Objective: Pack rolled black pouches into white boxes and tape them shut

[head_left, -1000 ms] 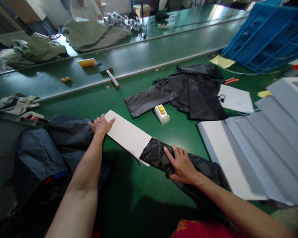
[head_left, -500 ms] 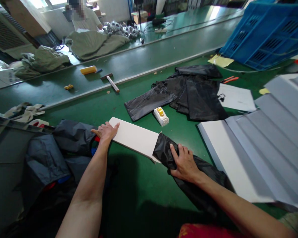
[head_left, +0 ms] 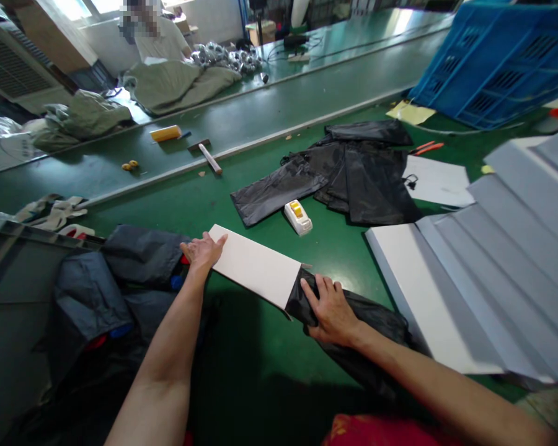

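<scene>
A long white cardboard sheet [head_left: 258, 266] lies slanted on the green table, its right end inside a black fabric sleeve [head_left: 372, 319]. My left hand [head_left: 203, 251] grips the sheet's far left end. My right hand [head_left: 331, 308] grips the mouth of the black sleeve where the cardboard enters it. The rest of the sleeve trails toward me under my right forearm.
Flat black sleeves [head_left: 348, 170] lie behind, with a small white and yellow tape dispenser [head_left: 298, 217] in front of them. White boards [head_left: 474, 272] are fanned out at right. Dark blue garments [head_left: 116, 272] are heaped at left. A blue crate [head_left: 497, 62] stands far right. A person sits across the belt.
The black sleeve's mouth stays near the sheet's right end; my right hand has shifted slightly left along it. The left hand keeps its hold.
</scene>
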A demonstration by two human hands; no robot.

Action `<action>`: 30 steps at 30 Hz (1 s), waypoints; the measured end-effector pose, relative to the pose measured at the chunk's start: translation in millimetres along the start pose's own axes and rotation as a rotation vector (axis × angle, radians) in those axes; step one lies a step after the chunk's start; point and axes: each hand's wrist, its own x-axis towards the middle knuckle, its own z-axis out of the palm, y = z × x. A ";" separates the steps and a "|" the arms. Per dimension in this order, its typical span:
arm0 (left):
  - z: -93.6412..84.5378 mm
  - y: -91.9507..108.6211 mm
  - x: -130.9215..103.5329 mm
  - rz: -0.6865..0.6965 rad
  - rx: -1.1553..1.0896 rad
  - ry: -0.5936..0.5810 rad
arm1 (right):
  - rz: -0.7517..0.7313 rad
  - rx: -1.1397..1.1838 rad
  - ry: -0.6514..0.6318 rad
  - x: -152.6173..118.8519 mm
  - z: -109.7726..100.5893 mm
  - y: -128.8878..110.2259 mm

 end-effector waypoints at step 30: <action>13.3 17.2 -153.3 0.056 -0.243 -0.148 | 0.582 0.737 0.532 -58.2 1.5 47.4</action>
